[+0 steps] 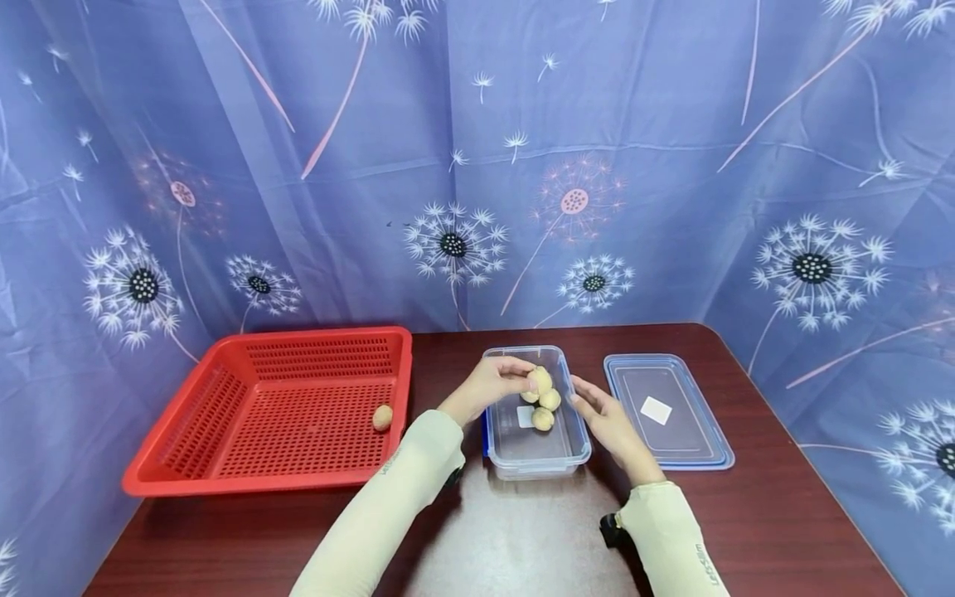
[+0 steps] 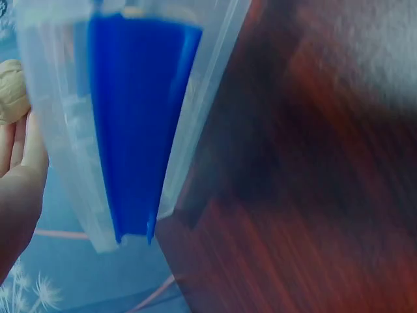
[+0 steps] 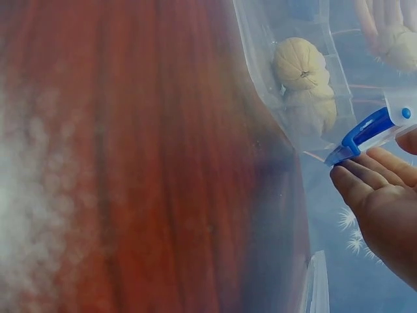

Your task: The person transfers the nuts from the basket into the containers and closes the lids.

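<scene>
Over the clear plastic box (image 1: 537, 461), my left hand (image 1: 492, 385) pinches a walnut (image 1: 540, 380) between thumb and fingertips. Several more pale tan walnuts lie in the box below, one of them nearer the front (image 1: 543, 419). In the left wrist view the pinched walnut (image 2: 12, 91) shows at the left edge, beyond the box's blue latch (image 2: 140, 124). My right hand (image 1: 612, 427) rests at the box's right side, its fingers extended. In the right wrist view its fingertips touch a blue-edged latch (image 3: 371, 130), and grooved walnuts (image 3: 300, 63) show through the wall.
To the left stands a red perforated basket (image 1: 291, 478) with a single walnut (image 1: 382, 417) at its right side. A clear lid (image 1: 664, 448) with a white label lies right of the box. A blue dandelion-print curtain (image 1: 477, 124) hangs behind the dark red wooden table (image 1: 798, 514).
</scene>
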Demonstrator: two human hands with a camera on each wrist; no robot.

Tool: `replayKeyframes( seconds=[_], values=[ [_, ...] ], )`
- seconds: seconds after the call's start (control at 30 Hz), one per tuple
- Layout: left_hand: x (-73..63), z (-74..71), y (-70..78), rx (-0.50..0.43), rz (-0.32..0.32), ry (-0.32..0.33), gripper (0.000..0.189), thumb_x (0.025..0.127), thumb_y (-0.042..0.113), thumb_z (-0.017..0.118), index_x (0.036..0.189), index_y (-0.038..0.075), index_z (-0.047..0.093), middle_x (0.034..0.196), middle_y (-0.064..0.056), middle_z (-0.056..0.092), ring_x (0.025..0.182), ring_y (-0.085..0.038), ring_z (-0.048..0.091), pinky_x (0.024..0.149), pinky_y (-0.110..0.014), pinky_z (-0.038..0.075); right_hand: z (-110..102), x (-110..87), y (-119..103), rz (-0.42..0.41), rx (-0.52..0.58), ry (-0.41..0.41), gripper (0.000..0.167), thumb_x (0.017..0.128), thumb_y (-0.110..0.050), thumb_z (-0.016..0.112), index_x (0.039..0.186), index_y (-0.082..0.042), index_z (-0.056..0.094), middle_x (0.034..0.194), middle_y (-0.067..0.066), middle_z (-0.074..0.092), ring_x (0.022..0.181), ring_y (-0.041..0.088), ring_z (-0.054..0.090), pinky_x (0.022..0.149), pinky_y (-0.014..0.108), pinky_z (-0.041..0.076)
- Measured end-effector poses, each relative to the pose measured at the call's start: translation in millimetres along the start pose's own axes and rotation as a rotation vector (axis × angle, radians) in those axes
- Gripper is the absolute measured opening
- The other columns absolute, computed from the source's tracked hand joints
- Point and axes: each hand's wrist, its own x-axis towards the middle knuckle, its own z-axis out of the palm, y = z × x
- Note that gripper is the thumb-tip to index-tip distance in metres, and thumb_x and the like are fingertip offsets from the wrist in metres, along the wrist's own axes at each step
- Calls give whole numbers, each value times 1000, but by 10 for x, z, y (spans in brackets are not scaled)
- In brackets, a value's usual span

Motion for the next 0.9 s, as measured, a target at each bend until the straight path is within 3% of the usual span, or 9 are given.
replayKeyframes(
  seconds=[0.3,0.53,0.9],
  values=[
    [-33,200,-35,45,-30,-75,32,82,8,76,112,-1,69,101,-12,72,89,-13,66,81,-26,53,0,24,-4,-2,9,-4,46,102,-16,47,144,2,38,143,24,43,132,34,40,109,48,32],
    [-54,333,-133,39,-40,-101,31,79,1,77,109,-5,69,102,-13,71,89,-12,66,80,-24,54,-3,18,-28,-3,8,-2,45,103,-15,46,144,2,39,143,24,43,133,34,40,110,48,30],
    [-85,457,-199,67,-46,-176,30,77,-4,76,105,-10,68,95,-16,71,80,-10,65,76,-23,54,6,5,-10,-9,9,-2,44,103,-13,46,143,3,40,142,24,44,132,34,42,109,47,31]
  ],
)
